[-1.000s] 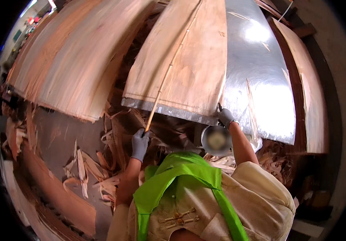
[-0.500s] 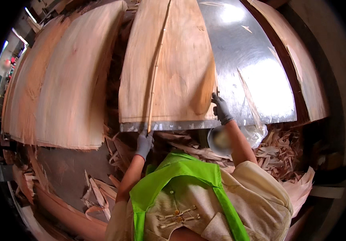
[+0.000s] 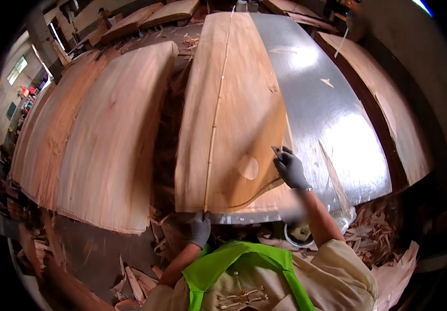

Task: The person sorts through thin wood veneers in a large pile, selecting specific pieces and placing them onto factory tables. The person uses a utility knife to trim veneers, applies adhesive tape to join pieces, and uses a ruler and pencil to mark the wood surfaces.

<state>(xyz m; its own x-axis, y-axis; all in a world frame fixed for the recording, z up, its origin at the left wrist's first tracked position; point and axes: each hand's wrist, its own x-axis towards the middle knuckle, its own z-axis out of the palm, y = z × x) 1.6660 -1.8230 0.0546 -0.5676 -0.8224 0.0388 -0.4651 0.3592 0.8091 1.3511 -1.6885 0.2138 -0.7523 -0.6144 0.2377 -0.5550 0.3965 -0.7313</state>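
Note:
A sheet of pale wood veneer [image 3: 202, 140] lies on a shiny metal-topped table [image 3: 332, 103]. Along the sheet runs a long, thin bamboo pole [image 3: 214, 127]. At the near table edge, my gloved left hand [image 3: 200, 229] grips the pole's near end. My gloved right hand [image 3: 291, 170] is closed on a small dark tool, perhaps a blade, at the sheet's right side; its full shape is hidden in my fingers. Beside this hand, a darker orange flap of veneer [image 3: 254, 179] appears lifted and curled, with a pale oval patch on it.
Stacked veneer sheets [image 3: 109, 140] stand at the left, with another stack [image 3: 389, 103] at the right. A narrow wood sliver [image 3: 333, 173] lies on the metal. Below the near edge are a bucket [image 3: 291, 239], a clear plastic bag [image 3: 349, 218] and heaped wood scraps [image 3: 374, 228].
My view has tilted up, showing more of the far room. My right hand has come nearer along the sheet's right side, and the veneer there is now lifted. My left hand still holds the pole's end.

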